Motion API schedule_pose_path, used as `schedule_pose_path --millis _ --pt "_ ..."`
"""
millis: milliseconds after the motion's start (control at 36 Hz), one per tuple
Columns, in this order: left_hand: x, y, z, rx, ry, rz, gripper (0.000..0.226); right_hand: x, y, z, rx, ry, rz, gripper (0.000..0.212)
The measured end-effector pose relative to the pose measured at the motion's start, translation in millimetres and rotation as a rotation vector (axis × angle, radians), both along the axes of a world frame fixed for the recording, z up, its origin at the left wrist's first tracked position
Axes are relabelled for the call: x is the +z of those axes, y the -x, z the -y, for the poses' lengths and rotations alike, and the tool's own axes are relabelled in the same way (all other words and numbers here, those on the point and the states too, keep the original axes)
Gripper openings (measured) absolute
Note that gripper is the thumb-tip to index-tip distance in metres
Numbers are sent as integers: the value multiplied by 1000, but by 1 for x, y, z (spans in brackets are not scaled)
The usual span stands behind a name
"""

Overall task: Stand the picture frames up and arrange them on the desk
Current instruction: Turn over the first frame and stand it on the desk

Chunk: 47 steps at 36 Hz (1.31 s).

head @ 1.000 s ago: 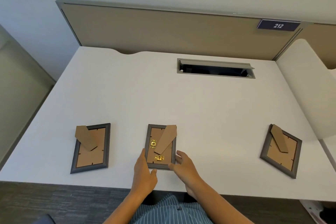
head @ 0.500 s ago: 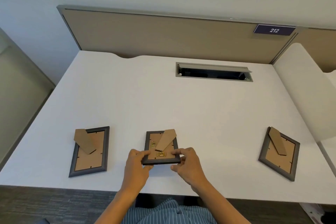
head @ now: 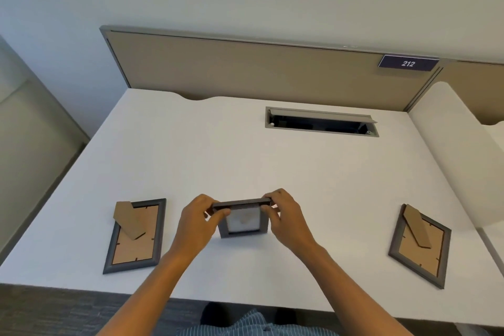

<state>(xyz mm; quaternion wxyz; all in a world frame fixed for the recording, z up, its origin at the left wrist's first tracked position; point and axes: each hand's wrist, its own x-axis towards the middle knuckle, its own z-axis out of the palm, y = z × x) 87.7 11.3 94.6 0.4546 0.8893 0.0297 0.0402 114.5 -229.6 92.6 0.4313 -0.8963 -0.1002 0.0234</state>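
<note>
Three grey picture frames are on the white desk (head: pixel 245 158). The middle frame (head: pixel 242 222) is upright near the front edge, its glass front facing me, with its bottom edge close to or on the desk. My left hand (head: pixel 197 222) grips its upper left corner and my right hand (head: pixel 286 217) grips its upper right corner. The left frame (head: pixel 136 236) lies face down, brown backing up, its cardboard stand folded out. The right frame (head: pixel 420 245) also lies face down, turned at an angle.
An open cable slot (head: pixel 321 124) is sunk into the desk at the back right. A beige partition (head: pixel 259 71) with a "212" label (head: pixel 408 63) runs along the rear edge. A white divider (head: pixel 458 161) borders the right side.
Both hands lifted the middle frame off the desk and turned it from lying face down to upright, so its front now faces me. The other two frames stayed put.
</note>
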Motion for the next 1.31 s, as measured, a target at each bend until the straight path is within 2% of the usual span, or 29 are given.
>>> schedule_pose_path --millis 83,194,306,389,528,694,944,1306 --pt "7 -4 2 58 80 -63 11 7 -4 3 -11 -73 -38 8" --pt "21 -6 11 118 365 -202 12 19 -2 3 -91 -232 -217 8" --pt "29 -5 18 165 569 -295 24 26 6 1 -178 -350 -353 16" --pt "31 -5 22 201 642 -367 29 29 9 4 -222 -449 -432 29" --pt "30 -6 29 225 679 -418 28 28 14 10 -229 -491 -506 50" --pt "31 -10 38 232 701 -422 28 27 23 11 -177 -515 -616 50" --pt "31 -18 43 187 692 -437 30 20 17 19 -266 -488 -678 62" --pt "33 -32 64 17 713 -466 33 19 6 41 -346 -657 -724 92"
